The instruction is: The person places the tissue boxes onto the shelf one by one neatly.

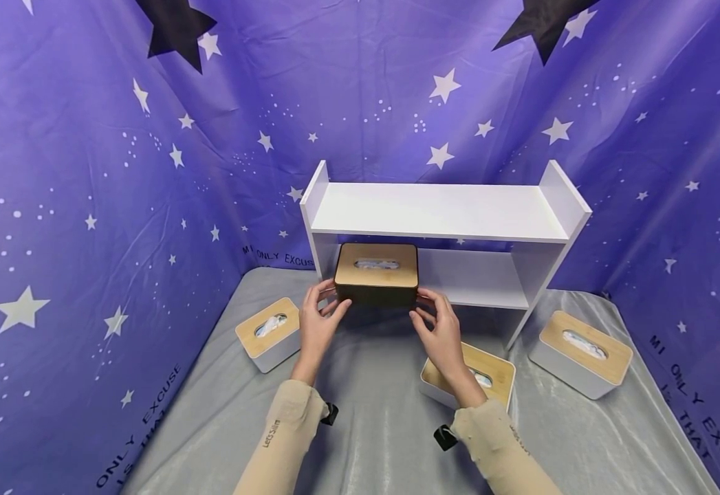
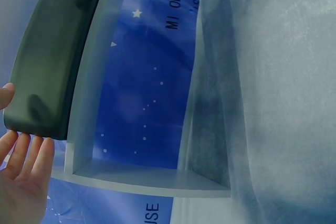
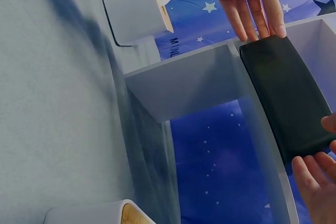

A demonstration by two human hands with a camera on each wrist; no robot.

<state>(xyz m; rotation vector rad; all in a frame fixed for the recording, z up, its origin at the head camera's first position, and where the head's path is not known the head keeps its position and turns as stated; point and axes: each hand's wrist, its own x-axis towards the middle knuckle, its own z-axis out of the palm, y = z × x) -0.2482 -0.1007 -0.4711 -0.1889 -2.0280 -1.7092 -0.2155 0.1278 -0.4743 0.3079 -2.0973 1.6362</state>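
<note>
A black tissue box with a wood-look lid is held between my two hands at the left part of the white shelf's middle board. My left hand grips its left end, fingers along the side and thumb at the front corner. On the opposite end, my right hand holds it the same way. Both wrist views show the box's dark face between the fingertips, with the box overlapping the board's front edge. Tissue shows in the lid's oval slot.
White tissue boxes with wood-look lids stand around: one left of the shelf, one partly hidden under my right forearm, one at the right. Grey cloth covers the table. A purple star-patterned curtain hangs behind the shelf.
</note>
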